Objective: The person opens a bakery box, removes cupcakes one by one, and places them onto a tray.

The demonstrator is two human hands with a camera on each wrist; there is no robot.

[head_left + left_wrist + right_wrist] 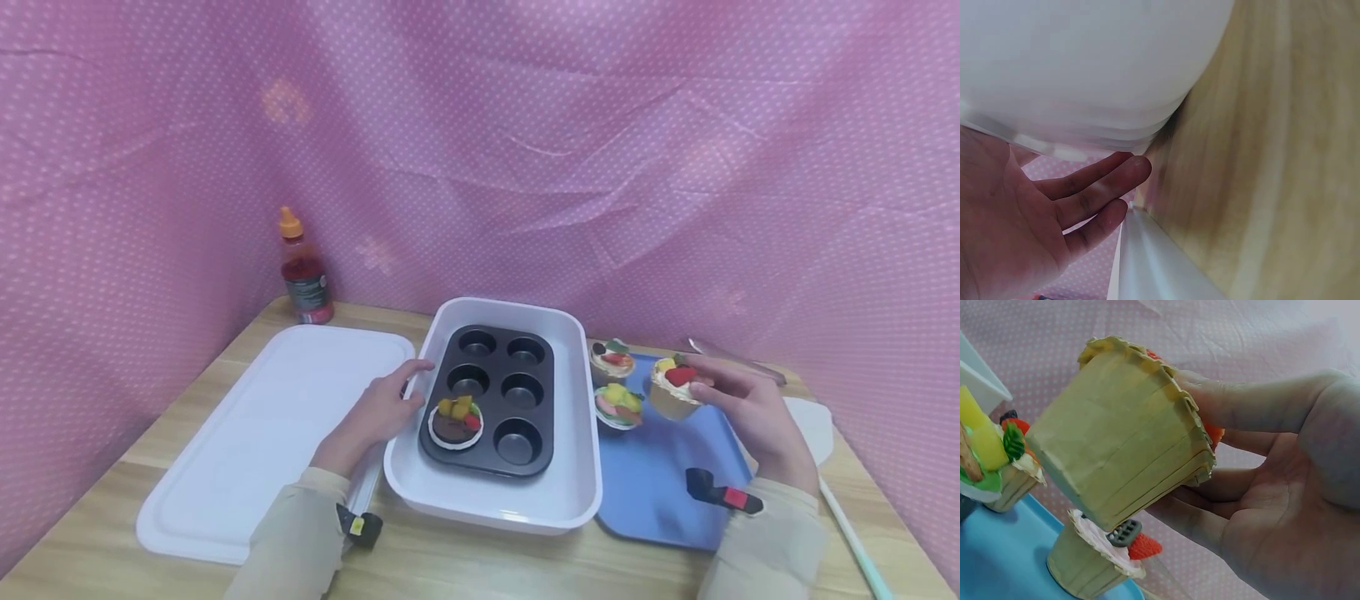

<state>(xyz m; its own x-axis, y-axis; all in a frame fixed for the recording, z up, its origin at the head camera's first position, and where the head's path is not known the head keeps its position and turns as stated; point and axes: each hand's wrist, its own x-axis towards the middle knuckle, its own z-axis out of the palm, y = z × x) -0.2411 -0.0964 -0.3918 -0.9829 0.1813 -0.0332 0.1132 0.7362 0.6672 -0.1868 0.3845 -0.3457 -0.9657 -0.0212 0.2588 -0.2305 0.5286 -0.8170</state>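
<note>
Above the wooden table (450,567), a cupcake (1125,431) hangs pinched between right fingers (1194,520) — left fingers (1104,190) extended at the white tub (577,425).

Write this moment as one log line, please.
Right grip: holds tan paper-cupped cupcake above blue rectangular tray | left grip: at white rectangular tub | black six-cup pan: one brown cupcake
</note>
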